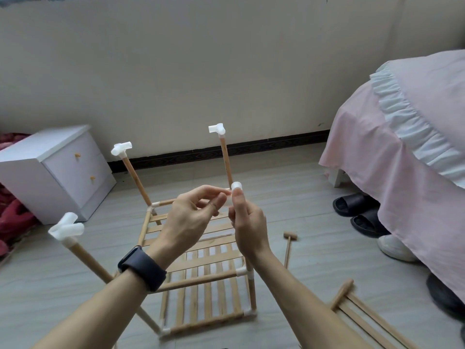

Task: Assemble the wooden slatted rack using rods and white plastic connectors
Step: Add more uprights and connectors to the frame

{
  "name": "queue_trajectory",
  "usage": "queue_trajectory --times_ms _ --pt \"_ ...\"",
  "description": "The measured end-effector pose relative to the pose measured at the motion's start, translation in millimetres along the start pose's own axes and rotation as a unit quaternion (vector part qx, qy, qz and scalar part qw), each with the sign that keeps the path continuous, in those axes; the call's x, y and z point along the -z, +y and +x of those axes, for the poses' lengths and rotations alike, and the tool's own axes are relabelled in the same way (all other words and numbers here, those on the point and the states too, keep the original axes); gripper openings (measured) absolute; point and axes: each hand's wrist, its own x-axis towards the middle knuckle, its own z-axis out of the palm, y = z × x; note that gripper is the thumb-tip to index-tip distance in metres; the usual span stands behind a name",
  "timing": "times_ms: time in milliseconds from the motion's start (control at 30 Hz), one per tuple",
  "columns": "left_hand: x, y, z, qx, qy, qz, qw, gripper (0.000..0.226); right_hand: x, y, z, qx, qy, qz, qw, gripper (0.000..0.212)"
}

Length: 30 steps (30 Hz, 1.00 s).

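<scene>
Left hand [186, 222] hovers above rack [208, 285] on grey floor [297, 195] near bed [402, 152].

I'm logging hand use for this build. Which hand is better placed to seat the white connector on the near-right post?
Right, probably. The right hand pinches the white connector and sits directly above the near-right post, which runs up behind its wrist. The left hand reaches across, pinching only its side.
</scene>
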Motion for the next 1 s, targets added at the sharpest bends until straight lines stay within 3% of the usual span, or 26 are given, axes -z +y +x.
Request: queue_trajectory --times_ms 467,667,800,900,933,1000 --pt "-13 3 -9 -0.002 0.046 0.047 0.998 0.016 -11 14 9 0.052 0.107 -0.040 0.992 0.055" --pt "-14 11 -12 -0.009 0.049 0.087 0.995 0.016 -9 13 8 0.058 0.111 -0.054 0.991 0.059" --pt "4 8 -17 -0.038 0.004 0.177 0.983 0.021 -7 11 0 0.056 0.089 -0.060 0.993 0.063" --pt "38 -3 -30 -0.040 0.025 0.222 0.974 0.026 -2 18 -17 0.036 0.058 -0.068 0.995 0.066" --pt "52 -7 -38 -0.044 0.043 0.232 0.971 0.024 1 25 -25 0.024 0.053 -0.083 0.995 0.062" --pt "84 -16 -58 -0.053 0.083 0.254 0.962 0.022 7 45 -47 0.016 0.078 -0.131 0.988 0.032"
